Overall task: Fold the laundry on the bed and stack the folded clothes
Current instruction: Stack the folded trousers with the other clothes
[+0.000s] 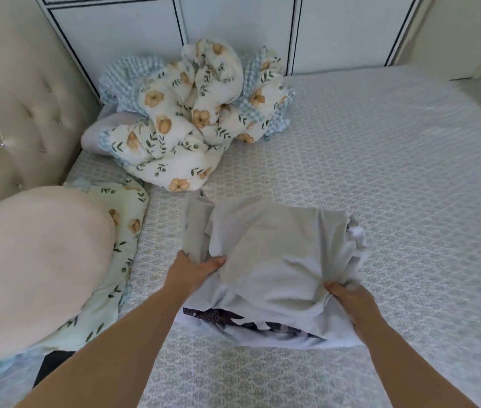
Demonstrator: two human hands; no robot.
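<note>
Folding looks barely begun in the head view: no finished stack shows. Left hand [195, 267] and right hand [348, 298] each grip a side of a rumpled pale grey garment [274, 251] on the near bed [380, 160]; a floral bundle [192, 119] waits far left, unfolded.

Two bare, sleeveless forearms [133, 334]

Matt, soft white cloth garment [277, 260] (dark print at its near hem) on the bed [380, 172] sheet's textured patterned weave; beside it, tufted headboard [18, 113] faintly glossy.
</note>
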